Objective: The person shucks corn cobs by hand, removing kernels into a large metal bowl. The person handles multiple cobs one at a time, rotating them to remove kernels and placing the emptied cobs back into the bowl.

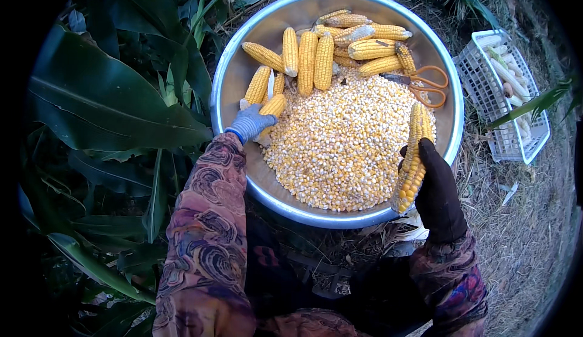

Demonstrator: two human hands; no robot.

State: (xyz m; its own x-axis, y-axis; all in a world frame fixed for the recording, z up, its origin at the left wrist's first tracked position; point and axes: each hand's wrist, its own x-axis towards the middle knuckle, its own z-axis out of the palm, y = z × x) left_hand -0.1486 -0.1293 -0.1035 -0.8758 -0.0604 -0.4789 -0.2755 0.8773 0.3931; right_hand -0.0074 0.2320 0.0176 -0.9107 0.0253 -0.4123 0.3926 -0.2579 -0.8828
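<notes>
My right hand [438,194], in a black glove, is closed round a yellow corn cob [415,155] held upright over the near right rim of a wide metal basin [243,45]. My left hand [250,122], in a grey-blue glove, grips another corn cob [274,105] at the basin's left side. Loose corn kernels [349,142] form a large heap in the basin. Several whole cobs [307,64] lie behind the heap along the far side. Orange-handled scissors [430,85] rest on the kernels at the right, their blades partly covered.
Beyond the basin to the right stands a white plastic basket [480,73] holding pale cobs. Broad green corn leaves [109,103] crowd the left side. Dry straw [516,215] covers the ground at the right, and a green leaf [534,105] hangs across the basket.
</notes>
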